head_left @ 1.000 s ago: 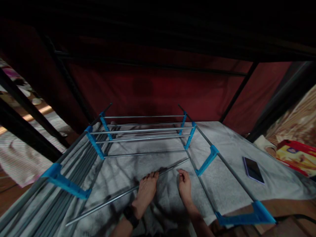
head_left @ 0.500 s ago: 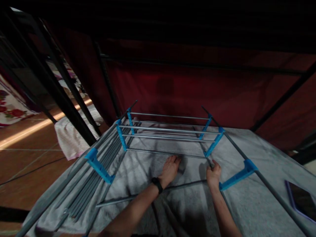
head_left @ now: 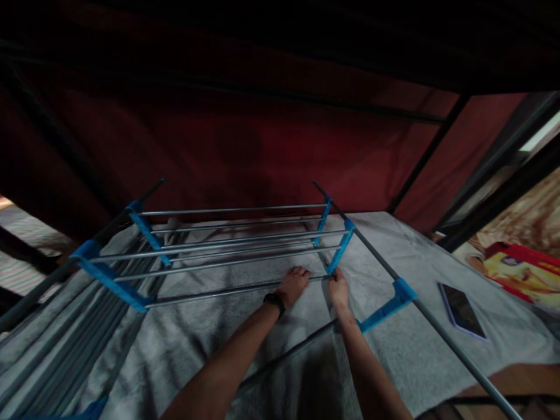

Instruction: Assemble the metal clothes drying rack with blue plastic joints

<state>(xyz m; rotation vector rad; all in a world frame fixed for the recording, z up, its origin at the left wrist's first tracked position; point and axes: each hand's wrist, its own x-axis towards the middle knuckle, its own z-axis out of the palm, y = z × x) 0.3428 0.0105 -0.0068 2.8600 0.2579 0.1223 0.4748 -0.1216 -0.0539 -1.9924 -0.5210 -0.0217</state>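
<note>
A rack of grey metal tubes with blue plastic brackets lies on a grey cloth. My left hand [head_left: 294, 286], with a dark band at the wrist, is closed over the nearest crossing rod [head_left: 227, 290] close to its right end. My right hand [head_left: 338, 287] is closed at the lower end of a blue bracket [head_left: 340, 251], where the rod meets it; the fingertips are partly hidden. Another blue bracket [head_left: 389, 306] sits nearer, along the right side tube [head_left: 437, 328]. The left blue bracket [head_left: 111, 277] holds the rods' other ends.
Several loose grey tubes [head_left: 83, 344] lie at the left on the grey cloth [head_left: 494, 356]. A phone [head_left: 462, 310] rests at the right. Beyond it is a red and yellow package [head_left: 522, 271]. Dark red fabric [head_left: 280, 157] hangs behind, among dark frame bars.
The view has turned right. My left hand has gone from the cloth to the nearest rod. My right hand has slid up the tube to the bracket's lower end. The near left bracket sits closer.
</note>
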